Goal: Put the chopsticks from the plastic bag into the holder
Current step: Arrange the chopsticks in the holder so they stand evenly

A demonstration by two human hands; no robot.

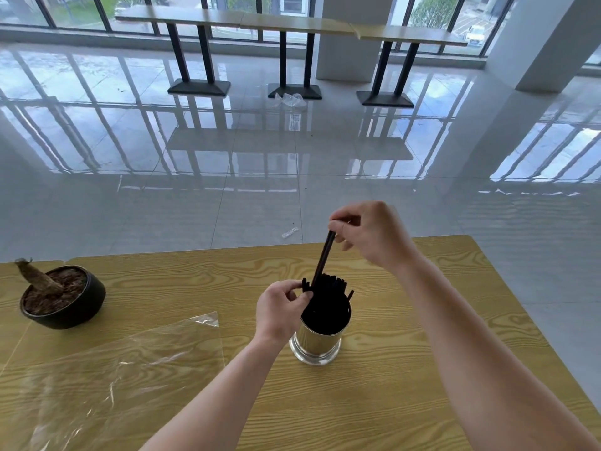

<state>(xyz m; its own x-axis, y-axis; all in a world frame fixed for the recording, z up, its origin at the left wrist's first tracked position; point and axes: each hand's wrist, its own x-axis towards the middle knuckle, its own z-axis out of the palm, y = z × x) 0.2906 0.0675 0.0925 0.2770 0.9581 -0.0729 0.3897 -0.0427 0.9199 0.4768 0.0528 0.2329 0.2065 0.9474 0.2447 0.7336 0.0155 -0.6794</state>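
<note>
— Where are the chopsticks?
— A black bundle of them stands upright in the shiny metal holder, tops poking above the rim. The holder sits on the wood-grain table, towards the middle.
— And the hands?
— The right hand is above the holder and pinches the top end of a lifted chopstick between thumb and fingertips. It slants down, its lower end in among the bundle. One stick or a pair, I cannot tell.
— The left?
— The left hand is at the holder's left side, its fingers curled and gripping the tops of the outermost chopsticks.
— The plastic bag?
— Clear, lying flat on the table, left of the holder and apart from it.
— Anything else?
— A black pot of soil with a stump stands at the table's left edge. On the glossy floor beyond lies a small wrapper.
</note>
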